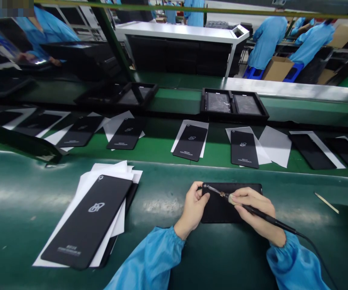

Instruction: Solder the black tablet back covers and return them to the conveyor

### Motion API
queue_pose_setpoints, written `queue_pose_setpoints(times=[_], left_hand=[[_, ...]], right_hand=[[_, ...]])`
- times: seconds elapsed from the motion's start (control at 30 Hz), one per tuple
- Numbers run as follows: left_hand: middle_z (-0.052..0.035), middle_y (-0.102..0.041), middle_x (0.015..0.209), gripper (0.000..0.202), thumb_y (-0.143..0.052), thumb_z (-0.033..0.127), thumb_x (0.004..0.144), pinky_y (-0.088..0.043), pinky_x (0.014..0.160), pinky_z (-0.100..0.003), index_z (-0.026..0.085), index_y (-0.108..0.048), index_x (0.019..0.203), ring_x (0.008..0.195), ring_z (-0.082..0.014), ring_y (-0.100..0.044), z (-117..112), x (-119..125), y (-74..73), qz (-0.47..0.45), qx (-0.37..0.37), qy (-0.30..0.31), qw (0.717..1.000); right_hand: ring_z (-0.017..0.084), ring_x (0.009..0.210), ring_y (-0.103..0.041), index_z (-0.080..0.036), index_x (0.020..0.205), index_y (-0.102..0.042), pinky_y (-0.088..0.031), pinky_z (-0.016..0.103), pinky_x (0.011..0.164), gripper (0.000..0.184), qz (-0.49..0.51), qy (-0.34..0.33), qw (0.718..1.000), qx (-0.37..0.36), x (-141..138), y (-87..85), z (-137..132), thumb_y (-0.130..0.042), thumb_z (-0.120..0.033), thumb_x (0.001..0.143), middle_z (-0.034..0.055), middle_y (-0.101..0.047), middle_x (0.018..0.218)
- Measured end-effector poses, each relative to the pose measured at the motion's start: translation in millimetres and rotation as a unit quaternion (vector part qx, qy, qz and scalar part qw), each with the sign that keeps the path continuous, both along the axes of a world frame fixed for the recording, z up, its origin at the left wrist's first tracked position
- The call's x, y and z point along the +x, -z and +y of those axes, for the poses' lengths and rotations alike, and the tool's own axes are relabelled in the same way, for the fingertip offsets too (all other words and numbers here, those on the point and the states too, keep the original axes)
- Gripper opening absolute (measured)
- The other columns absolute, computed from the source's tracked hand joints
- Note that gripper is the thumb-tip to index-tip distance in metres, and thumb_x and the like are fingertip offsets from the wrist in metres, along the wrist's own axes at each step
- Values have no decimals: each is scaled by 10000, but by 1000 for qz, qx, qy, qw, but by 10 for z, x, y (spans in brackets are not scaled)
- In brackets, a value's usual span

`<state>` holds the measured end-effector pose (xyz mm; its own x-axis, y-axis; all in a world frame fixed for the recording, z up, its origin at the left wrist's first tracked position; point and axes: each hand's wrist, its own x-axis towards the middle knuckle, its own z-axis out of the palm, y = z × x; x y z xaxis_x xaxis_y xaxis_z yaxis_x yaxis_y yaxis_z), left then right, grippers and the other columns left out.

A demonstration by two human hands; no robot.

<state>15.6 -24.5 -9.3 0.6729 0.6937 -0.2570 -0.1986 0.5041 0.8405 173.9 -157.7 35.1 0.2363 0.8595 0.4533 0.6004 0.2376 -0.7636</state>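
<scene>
A black tablet back cover point(220, 211) lies lengthwise on the green bench in front of me. My left hand point(194, 203) grips its left end, with thumb and fingers closed at the upper left corner. In my right hand point(257, 209) is a soldering iron point(228, 197), held like a pen. Its metal tip points left and reaches the small round hole near that corner; whether it touches cannot be made out. The iron's black cable trails off to the lower right. To the left, another black back cover point(91, 221) with a silver logo rests on a stack of white sheets.
Beyond the bench, several back covers point(190, 141) lie on white sheets along a green conveyor belt. Black trays point(234, 104) stand behind them. A thin pale stick point(326, 202) lies at right. A green post point(110, 40) rises at left. Co-workers in blue point(267, 38) are farther back.
</scene>
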Motion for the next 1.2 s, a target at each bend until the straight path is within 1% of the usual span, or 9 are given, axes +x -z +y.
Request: queue_pose_setpoints(times=[0.2,0.43,0.6,0.7,0.83,0.97,1.2], left_hand=[[6,-693,746,297,-763,264,779,-478,584,-211,199,-541,966,604,-120,-634,1,-1,-5,3,1,-2,1000],[1,-700,747,282,-755,244,779,-491,606,-217,196,-542,958,625,-124,-639,-4,2,-19,2,3,0,1000],[4,-696,745,289,-761,253,775,-489,605,-215,198,-541,955,620,-121,-633,-3,-2,-12,4,3,4,1000],[11,-686,732,296,-764,256,775,-483,598,-213,198,-539,959,612,-120,-629,-3,-2,-12,1,0,4,1000],[3,-699,756,300,-773,266,771,-490,614,-216,200,-542,949,630,-123,-636,-3,-2,-19,5,0,2,1000],[3,-698,758,290,-768,265,778,-493,625,-218,198,-546,952,640,-124,-640,-2,-4,-26,6,5,1,1000],[5,-693,754,313,-790,278,758,-494,622,-223,201,-556,951,640,-132,-646,0,-7,-37,2,-3,1,1000]], right_hand=[[187,910,-711,-237,1068,-753,-592,296,803,212,2,3,1000,-12,35,-61,62,-642,-144,914,75,-725,1005],[187,939,-714,-234,1056,-760,-593,303,842,188,10,-23,999,-37,131,-138,126,-643,-171,924,75,-725,1024],[181,922,-715,-226,1036,-767,-593,294,829,173,9,-35,998,-44,160,-178,173,-643,-179,924,71,-731,1009],[182,881,-720,-221,1020,-770,-598,292,791,156,8,-11,1000,-25,129,-158,158,-661,-181,916,69,-744,971],[187,819,-723,-221,986,-770,-598,299,734,128,14,27,1000,-2,101,-86,104,-673,-185,910,58,-758,902],[186,833,-725,-223,990,-773,-600,302,747,134,18,20,1000,-8,93,-37,103,-664,-196,917,59,-760,912],[190,832,-732,-216,992,-777,-606,300,745,137,27,24,999,-9,54,-42,168,-658,-225,924,68,-761,915]])
